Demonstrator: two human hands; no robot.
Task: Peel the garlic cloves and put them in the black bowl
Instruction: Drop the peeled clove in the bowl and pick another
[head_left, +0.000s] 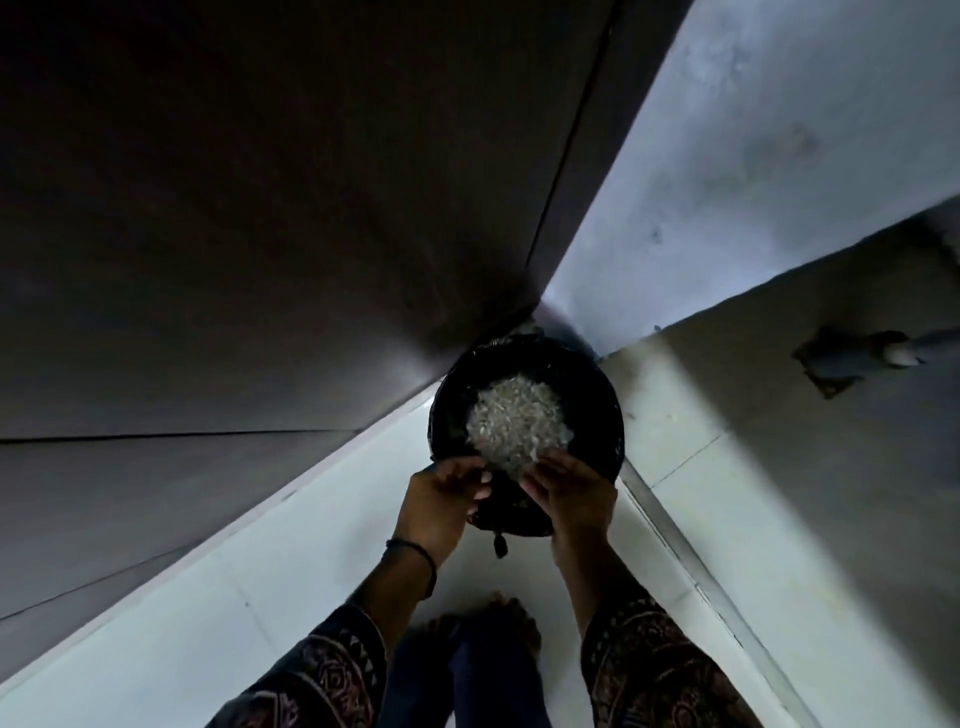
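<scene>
Round glossy black container (592, 379) sits in the floor's far corner, against both walls. Inside is a heap of pale papery garlic bits (517, 418); cloves or skins, can't tell. My read: light, loose and flaky, scatters easily, so pinch single pieces at the fingertips, don't scoop. Left hand (447, 493) and right hand (571, 493) are over its near rim. Fingers curl inward beside a small dark object (506, 517) between them; whether they grip it, can't tell.

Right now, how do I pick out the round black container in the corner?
Find the corner where the dark panels meet the pale wall. The round black container sits there on the white floor; it alone holds a heap of pale flakes.
</scene>
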